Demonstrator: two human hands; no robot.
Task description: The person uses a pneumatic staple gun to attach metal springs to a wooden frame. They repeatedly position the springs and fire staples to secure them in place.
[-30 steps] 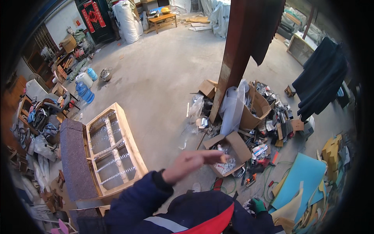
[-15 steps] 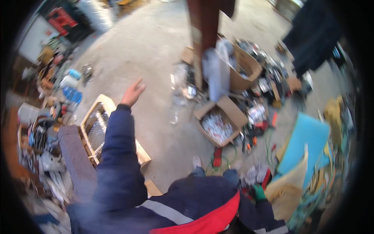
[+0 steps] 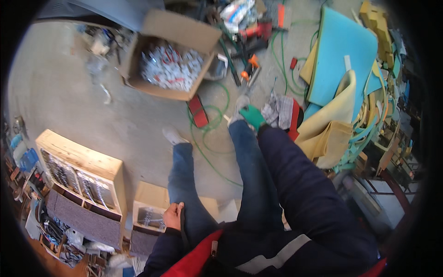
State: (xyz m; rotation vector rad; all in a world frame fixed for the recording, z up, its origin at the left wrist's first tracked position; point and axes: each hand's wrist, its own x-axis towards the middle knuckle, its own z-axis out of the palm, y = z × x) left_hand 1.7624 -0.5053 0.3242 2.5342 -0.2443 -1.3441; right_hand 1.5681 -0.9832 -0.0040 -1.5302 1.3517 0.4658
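Note:
My bare left hand [image 3: 173, 215] is low in front of me by my left thigh, thumb and fingers closed on a dark strap [image 3: 183, 227] along my jacket's edge. Farther forward, over my right shin and shoe, reaches my right hand [image 3: 252, 117] in a green glove. Its fingers point toward the shoe, and I see nothing in them. A crumpled grey-white cloth [image 3: 278, 111] lies just right of the glove, next to a red and black item [image 3: 295, 121] whose kind I cannot make out.
A cardboard box [image 3: 180, 93] of small white packets stands ahead. A green hose [image 3: 210, 168] loops around a red block [image 3: 198, 111]. Blue foam sheet [image 3: 339, 60] and tan sheet [image 3: 325, 134] pile up at right. A wooden case of drill bits [image 3: 87, 159] sits at left.
My view has swung downward and to the right. My left arm has dropped from pointing ahead to my thigh, its hand now on the strap. My right gloved hand has extended forward over the shoe.

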